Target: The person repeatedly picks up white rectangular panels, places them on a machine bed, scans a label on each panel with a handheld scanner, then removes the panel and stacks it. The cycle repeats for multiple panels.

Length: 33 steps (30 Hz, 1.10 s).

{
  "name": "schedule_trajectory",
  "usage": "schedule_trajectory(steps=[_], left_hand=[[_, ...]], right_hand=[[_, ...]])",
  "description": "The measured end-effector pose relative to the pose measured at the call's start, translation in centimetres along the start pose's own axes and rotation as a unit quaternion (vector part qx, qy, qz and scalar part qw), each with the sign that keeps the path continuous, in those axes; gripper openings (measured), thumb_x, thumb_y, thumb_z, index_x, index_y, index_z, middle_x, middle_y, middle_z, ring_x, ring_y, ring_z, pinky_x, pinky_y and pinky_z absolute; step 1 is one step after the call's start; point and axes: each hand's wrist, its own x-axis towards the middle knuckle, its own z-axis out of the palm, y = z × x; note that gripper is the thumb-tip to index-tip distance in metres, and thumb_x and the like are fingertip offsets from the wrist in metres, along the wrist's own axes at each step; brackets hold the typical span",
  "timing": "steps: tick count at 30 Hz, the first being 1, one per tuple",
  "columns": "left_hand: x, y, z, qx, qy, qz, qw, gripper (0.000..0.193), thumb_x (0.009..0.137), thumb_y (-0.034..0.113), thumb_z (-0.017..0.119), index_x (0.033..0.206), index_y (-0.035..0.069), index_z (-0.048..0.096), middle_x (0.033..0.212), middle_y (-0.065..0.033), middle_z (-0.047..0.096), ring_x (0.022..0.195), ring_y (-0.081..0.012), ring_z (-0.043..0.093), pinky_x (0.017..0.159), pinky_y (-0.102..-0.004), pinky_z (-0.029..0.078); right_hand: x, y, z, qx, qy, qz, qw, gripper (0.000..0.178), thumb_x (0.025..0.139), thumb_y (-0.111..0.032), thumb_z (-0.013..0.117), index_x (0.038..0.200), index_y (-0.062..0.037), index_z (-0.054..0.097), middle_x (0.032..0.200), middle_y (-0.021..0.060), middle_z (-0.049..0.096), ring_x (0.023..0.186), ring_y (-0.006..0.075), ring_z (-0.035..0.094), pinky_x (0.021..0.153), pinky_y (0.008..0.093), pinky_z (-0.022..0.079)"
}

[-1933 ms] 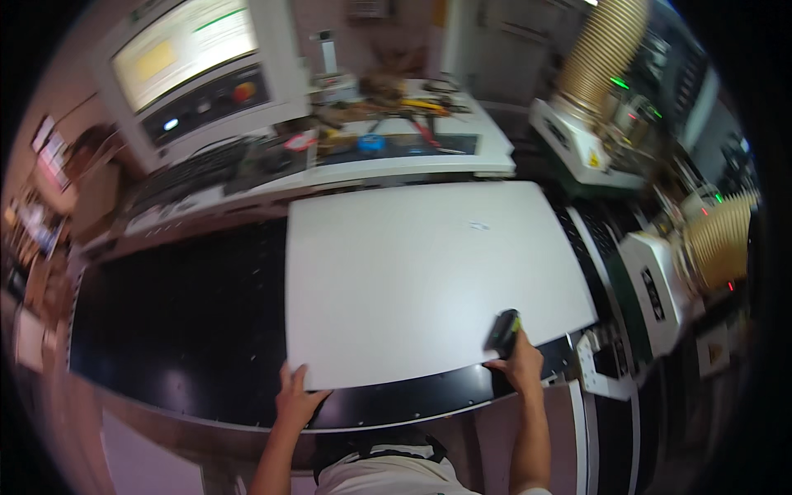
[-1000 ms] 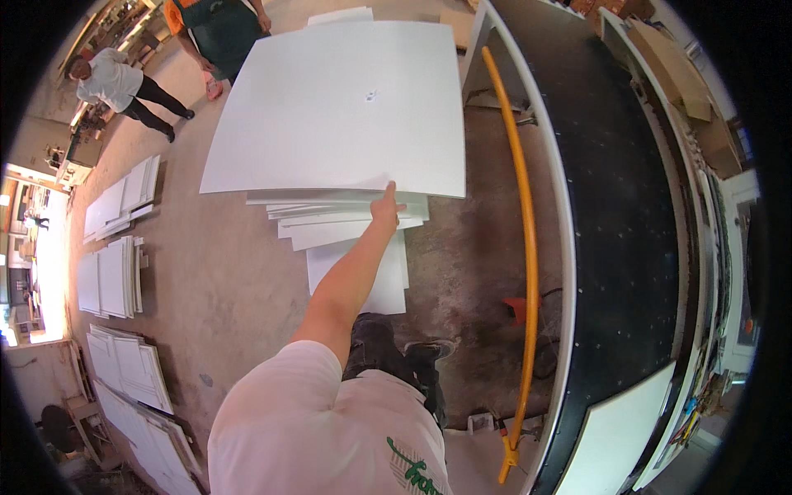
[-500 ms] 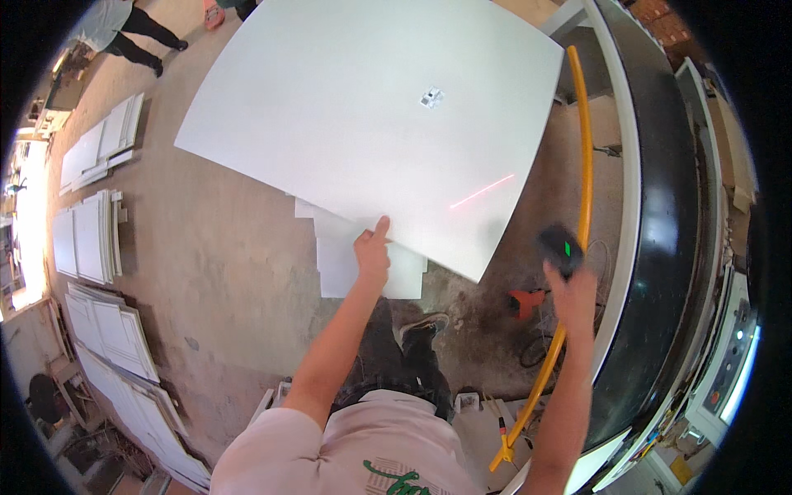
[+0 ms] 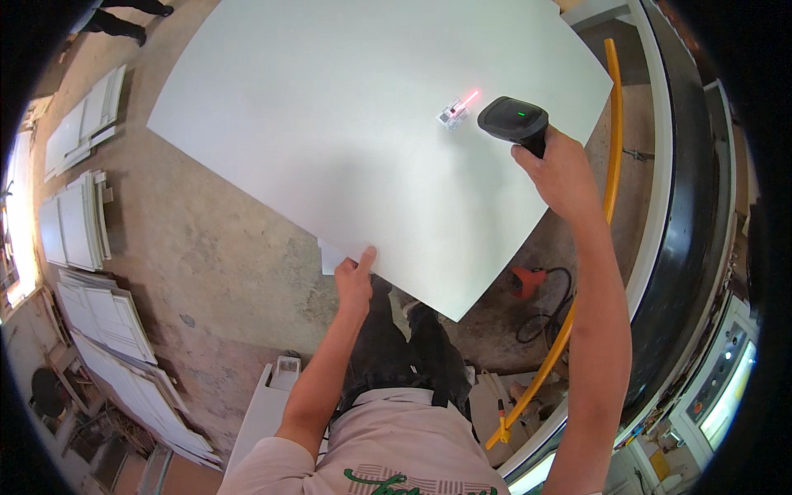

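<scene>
A large white panel (image 4: pixel 322 107) spreads out in front of me, its near corner pointing toward my legs. At its near edge my left hand (image 4: pixel 355 279) grips the panel, thumb on top and the other fingers underneath, mostly hidden. My right hand (image 4: pixel 563 169) is wrapped round the handle of a black barcode scanner (image 4: pixel 513 120) with a small green light, held above the panel. Just left of the scanner's head, a small printed label (image 4: pixel 454 114) is stuck on the panel. A red laser line (image 4: pixel 471 96) falls across the label's upper right side.
Stacks of white boards (image 4: pixel 74 219) lie on the floor at the left. A yellow pipe (image 4: pixel 613 140) runs along the right, beside a long black conveyor belt (image 4: pixel 689 206). An orange tool (image 4: pixel 526 282) with a black cable lies below the panel. Another person's legs (image 4: pixel 124 23) show at the far left.
My right hand has brought the scanner up and left, over the panel near the label. The red line has shifted onto the label. The panel has swung slightly and come closer with my left hand.
</scene>
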Motion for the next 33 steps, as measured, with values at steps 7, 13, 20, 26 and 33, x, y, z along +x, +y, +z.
schedule_trajectory(steps=[7,13,20,26,33], left_hand=[[-0.8,0.7,0.2,-0.016,-0.019,0.043,0.999,0.038,0.092,0.031,0.076,0.077,0.010,0.048,0.059,0.0052,0.041,0.040,-0.0072,0.032,0.037,-0.0293,0.024],[-0.7,0.8,0.0,-0.001,-0.011,-0.009,1.000,0.028,0.093,0.029,0.074,0.087,0.004,0.062,0.062,0.0047,0.045,0.045,-0.0069,0.035,0.039,-0.0294,0.024],[0.4,-0.1,-0.3,0.086,0.004,0.060,0.995,0.043,0.094,0.040,0.071,0.075,0.009,0.049,0.058,0.0032,0.041,0.042,-0.0086,0.034,0.036,-0.0298,0.025],[-1.0,-2.8,0.2,0.124,-0.115,0.042,0.985,0.048,0.097,0.050,0.062,0.075,0.009,0.048,0.059,-0.0010,0.050,0.042,-0.0101,0.036,0.035,-0.0291,0.026],[-3.1,-10.2,1.8,0.151,-0.209,0.014,0.966,0.047,0.102,0.045,0.053,0.139,0.016,0.055,0.110,-0.0118,0.069,0.049,-0.0064,0.030,0.042,-0.0208,0.026]], right_hand=[[-0.1,0.0,-0.4,-0.011,-0.008,-0.001,1.000,0.033,0.089,-0.027,0.066,0.100,0.0045,0.067,0.082,0.0198,0.070,0.077,0.0342,0.071,0.077,0.0431,0.056],[-2.0,1.7,0.6,0.027,0.029,-0.027,0.999,0.036,0.090,-0.028,0.067,0.107,0.0041,0.063,0.088,0.0226,0.071,0.084,0.0400,0.070,0.080,0.0459,0.055],[-20.8,13.8,14.6,0.208,-0.026,0.119,0.970,0.044,0.088,-0.026,0.072,0.115,0.0058,0.058,0.103,0.0279,0.068,0.101,0.0464,0.065,0.087,0.0488,0.051],[-55.3,21.6,28.4,0.402,0.154,0.532,0.729,0.022,0.091,-0.014,0.067,0.104,0.0030,0.063,0.079,0.0107,0.066,0.065,0.0193,0.063,0.056,0.0355,0.049],[-95.1,17.7,36.8,0.311,0.588,0.697,0.268,0.022,0.097,-0.021,0.065,0.101,-0.0029,0.054,0.072,0.0050,0.055,0.051,0.0146,0.049,0.041,0.0325,0.042]])
